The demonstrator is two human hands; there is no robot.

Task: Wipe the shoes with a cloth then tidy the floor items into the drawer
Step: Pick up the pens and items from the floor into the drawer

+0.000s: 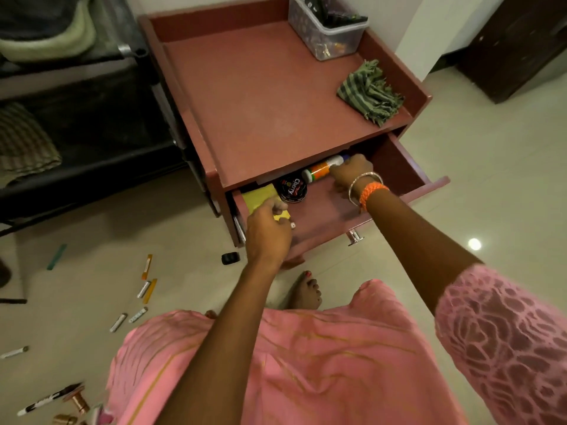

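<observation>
The reddish drawer [399, 167] of the small cabinet stands pulled out. Inside it lie a black round polish tin [293, 189], a yellow pad [259, 196] and an orange, green and white bottle [322, 170] on its side. My left hand [268, 231] reaches into the drawer's left end and holds the yellow pad. My right hand [351, 173], with bangles at the wrist, grips the bottle at the drawer's back. A green striped cloth [369, 92] lies crumpled on the cabinet top. No shoes are in view.
Several pens, markers and small tubes [147, 280] are strewn over the tiled floor at left, plus a small black object [230, 258] by the cabinet. A clear plastic box [328, 26] sits on the cabinet's back corner. A dark bed frame [92, 142] stands left.
</observation>
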